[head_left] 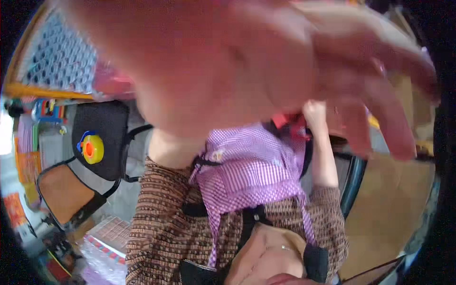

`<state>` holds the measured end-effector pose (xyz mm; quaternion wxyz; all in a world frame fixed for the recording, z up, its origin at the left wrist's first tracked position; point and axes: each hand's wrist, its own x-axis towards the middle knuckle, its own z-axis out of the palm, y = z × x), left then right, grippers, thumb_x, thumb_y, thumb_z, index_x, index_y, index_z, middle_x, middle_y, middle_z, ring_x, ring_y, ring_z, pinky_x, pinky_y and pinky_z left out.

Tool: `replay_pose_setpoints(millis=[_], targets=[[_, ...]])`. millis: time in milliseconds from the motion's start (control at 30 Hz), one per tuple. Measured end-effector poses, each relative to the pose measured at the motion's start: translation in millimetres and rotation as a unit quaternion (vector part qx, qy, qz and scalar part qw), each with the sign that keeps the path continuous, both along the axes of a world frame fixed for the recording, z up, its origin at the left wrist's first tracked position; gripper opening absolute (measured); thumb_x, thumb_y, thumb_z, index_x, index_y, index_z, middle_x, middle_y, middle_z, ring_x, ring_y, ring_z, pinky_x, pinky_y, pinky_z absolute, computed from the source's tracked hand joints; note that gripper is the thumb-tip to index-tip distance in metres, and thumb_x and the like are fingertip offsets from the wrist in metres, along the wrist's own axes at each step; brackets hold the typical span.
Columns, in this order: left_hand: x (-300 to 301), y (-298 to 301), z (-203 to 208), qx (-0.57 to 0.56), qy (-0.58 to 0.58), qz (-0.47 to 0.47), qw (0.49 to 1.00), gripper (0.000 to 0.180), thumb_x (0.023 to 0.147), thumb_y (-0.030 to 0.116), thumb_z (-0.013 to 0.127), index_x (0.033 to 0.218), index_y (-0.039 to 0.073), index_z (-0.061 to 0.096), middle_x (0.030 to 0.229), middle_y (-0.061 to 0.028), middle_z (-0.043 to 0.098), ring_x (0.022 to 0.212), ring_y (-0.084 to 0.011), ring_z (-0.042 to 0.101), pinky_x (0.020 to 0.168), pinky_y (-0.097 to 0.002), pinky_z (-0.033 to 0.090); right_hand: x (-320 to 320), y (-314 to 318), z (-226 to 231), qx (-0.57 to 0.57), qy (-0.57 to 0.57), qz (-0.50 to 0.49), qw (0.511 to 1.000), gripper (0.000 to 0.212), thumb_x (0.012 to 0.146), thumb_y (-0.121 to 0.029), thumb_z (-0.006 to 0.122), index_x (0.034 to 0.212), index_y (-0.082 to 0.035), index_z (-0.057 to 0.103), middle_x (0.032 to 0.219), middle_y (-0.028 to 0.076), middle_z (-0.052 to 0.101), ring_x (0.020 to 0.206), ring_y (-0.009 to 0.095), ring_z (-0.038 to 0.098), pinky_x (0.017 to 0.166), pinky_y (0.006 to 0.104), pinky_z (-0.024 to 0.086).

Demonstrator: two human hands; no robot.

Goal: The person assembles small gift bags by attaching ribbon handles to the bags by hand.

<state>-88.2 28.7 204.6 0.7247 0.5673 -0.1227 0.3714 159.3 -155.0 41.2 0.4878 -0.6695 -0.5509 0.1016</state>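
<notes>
My left hand [228,71] fills the upper middle, very close to the camera and blurred. Its fingers stretch to the right, spread apart, with nothing visible in them. Farther off, on the right side, my right hand [316,114] is closed beside a red item [287,119]; what its fingers hold cannot be made out. Between my arms lies the purple checked apron [251,171] that I wear over a brown patterned top. Much of the area in front of me is hidden behind the left hand.
At the upper left is a wood-edged panel with a blue-grey pattern [61,57]. A black chair [102,123] carries a yellow round object [92,149]; a brown-seated chair [66,192] stands nearby. Brown board [389,204] spreads along the right. A plastic-wrapped stack [107,240] lies lower left.
</notes>
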Motion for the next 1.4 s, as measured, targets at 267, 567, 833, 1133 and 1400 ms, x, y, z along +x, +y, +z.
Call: replay_pose_setpoints(millis=[267,567,833,1133,1400], targets=[[62,-25,-68,-0.011,0.227,0.107,0.968,0.047,0.092,0.029,0.046,0.119,-0.010,0.047,0.112,-0.0258,0.057,0.090,-0.0294,0.062,0.080,-0.0341,0.050,13,6,-21,-0.057,0.041,-0.089,0.994,0.014,0.084,-0.008,0.059,0.095,0.002,0.061,0.083,0.010,0.064,0.075,0.014,0.061,0.067,0.0254,0.047],[122,-34,-200,0.401,0.365,0.372,0.753,0.028,0.074,0.020,0.068,0.093,0.001,0.060,0.092,-0.0148,0.059,0.087,-0.0331,0.052,0.078,-0.0424,0.040,8,36,-20,-0.060,0.003,-0.091,0.994,0.015,0.084,-0.011,0.060,0.094,0.001,0.061,0.084,0.011,0.065,0.074,0.016,0.062,0.066,0.0273,0.048],[137,-27,-197,0.371,0.471,0.299,0.743,0.030,0.072,0.025,0.070,0.091,0.003,0.061,0.090,-0.0145,0.060,0.089,-0.0324,0.052,0.081,-0.0441,0.039,2,38,-33,-0.074,-0.132,-0.122,0.981,0.011,0.083,-0.012,0.059,0.084,-0.001,0.058,0.079,0.015,0.060,0.071,0.031,0.060,0.063,0.0391,0.048],[142,-17,-232,0.090,0.461,0.108,0.876,0.052,0.071,0.015,0.070,0.117,-0.003,0.053,0.107,-0.0217,0.061,0.100,-0.0280,0.059,0.084,-0.0359,0.047,6,37,-36,-0.088,-0.087,-0.134,0.983,0.015,0.084,-0.018,0.059,0.084,-0.003,0.058,0.075,0.015,0.061,0.068,0.031,0.060,0.061,0.0386,0.047],[137,-24,-213,0.070,0.453,0.099,0.883,0.046,0.075,-0.003,0.063,0.119,-0.004,0.050,0.105,-0.0088,0.061,0.093,-0.0119,0.057,0.081,-0.0238,0.046,7,39,-35,-0.084,-0.091,-0.131,0.984,0.017,0.083,-0.020,0.060,0.082,-0.003,0.058,0.072,0.015,0.061,0.069,0.032,0.061,0.061,0.0405,0.047]])
